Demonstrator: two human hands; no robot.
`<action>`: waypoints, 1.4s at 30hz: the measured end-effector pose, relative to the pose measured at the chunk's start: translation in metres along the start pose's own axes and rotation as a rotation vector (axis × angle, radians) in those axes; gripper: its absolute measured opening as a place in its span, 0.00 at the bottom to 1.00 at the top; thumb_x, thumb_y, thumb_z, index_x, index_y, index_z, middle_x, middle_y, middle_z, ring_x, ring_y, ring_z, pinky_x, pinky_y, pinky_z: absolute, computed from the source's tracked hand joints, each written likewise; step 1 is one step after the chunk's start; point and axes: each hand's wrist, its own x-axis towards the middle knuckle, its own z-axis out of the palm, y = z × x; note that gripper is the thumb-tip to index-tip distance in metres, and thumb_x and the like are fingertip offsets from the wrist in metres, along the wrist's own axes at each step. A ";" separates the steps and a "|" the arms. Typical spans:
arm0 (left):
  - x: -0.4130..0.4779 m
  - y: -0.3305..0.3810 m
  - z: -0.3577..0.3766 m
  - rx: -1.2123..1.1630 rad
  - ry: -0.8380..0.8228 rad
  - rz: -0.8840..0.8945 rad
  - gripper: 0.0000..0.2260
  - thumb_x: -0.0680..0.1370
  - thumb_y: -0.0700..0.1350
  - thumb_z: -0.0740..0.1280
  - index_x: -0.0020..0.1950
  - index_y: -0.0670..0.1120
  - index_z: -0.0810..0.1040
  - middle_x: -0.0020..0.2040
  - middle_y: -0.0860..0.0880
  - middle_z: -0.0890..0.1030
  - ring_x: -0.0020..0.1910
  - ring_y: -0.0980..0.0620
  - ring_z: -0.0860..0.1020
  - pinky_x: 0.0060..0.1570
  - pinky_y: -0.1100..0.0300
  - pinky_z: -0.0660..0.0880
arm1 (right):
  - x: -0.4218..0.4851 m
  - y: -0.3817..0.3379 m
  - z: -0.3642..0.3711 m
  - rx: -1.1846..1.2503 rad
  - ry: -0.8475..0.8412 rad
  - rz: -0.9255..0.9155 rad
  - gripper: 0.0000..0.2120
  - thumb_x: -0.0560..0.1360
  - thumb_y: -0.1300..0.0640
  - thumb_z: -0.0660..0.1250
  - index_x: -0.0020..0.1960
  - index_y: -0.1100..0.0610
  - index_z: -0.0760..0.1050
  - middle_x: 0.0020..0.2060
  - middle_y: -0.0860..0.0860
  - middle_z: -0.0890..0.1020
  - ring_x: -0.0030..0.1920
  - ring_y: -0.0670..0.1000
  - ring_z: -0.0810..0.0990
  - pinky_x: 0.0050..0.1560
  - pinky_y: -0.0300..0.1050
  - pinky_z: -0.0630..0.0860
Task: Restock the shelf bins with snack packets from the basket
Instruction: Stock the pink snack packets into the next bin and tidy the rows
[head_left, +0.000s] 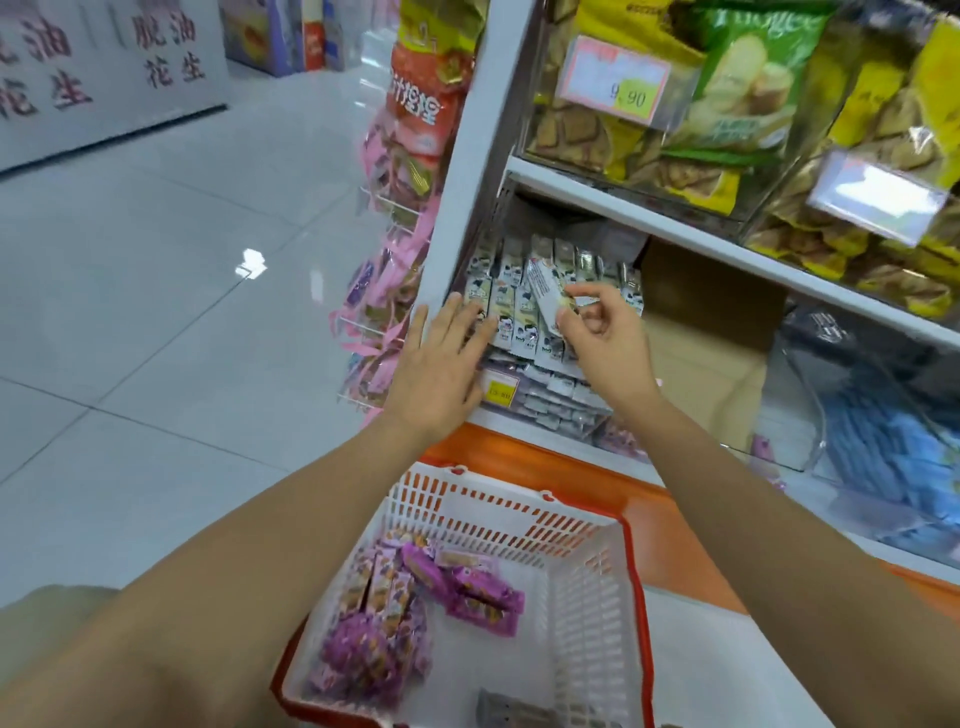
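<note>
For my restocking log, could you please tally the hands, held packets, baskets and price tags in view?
Hands: 2, left hand and right hand
Held packets: 1, white packet in the right hand
Baskets: 1, the white basket
Price tags: 3, pink tag, clear tag, yellow tag
Total: 7

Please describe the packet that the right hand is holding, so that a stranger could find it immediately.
Find the white shelf upright left of the biscuit bags; under the shelf board stand rows of white packets. Above them the right hand pinches one white packet, the only one tilted, not standing in the rows.
</note>
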 end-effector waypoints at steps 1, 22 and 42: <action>0.000 -0.003 0.002 0.037 0.005 0.024 0.31 0.78 0.52 0.62 0.80 0.48 0.57 0.80 0.44 0.57 0.79 0.43 0.50 0.75 0.43 0.41 | 0.010 -0.003 0.005 -0.031 -0.003 0.003 0.09 0.78 0.56 0.67 0.58 0.52 0.76 0.33 0.47 0.71 0.29 0.42 0.70 0.32 0.40 0.70; 0.005 -0.033 0.034 -0.052 0.162 0.154 0.36 0.71 0.47 0.71 0.78 0.49 0.62 0.75 0.44 0.66 0.73 0.43 0.64 0.73 0.37 0.54 | 0.114 0.016 0.072 -0.647 0.052 -0.117 0.20 0.77 0.46 0.67 0.60 0.60 0.80 0.39 0.62 0.84 0.38 0.58 0.82 0.47 0.48 0.79; -0.033 0.030 0.008 -0.044 0.112 0.202 0.13 0.70 0.45 0.57 0.51 0.42 0.72 0.50 0.43 0.73 0.48 0.42 0.71 0.49 0.49 0.69 | -0.046 0.033 -0.009 -0.176 -0.266 -0.174 0.07 0.78 0.57 0.68 0.54 0.52 0.80 0.39 0.50 0.80 0.37 0.48 0.76 0.40 0.43 0.74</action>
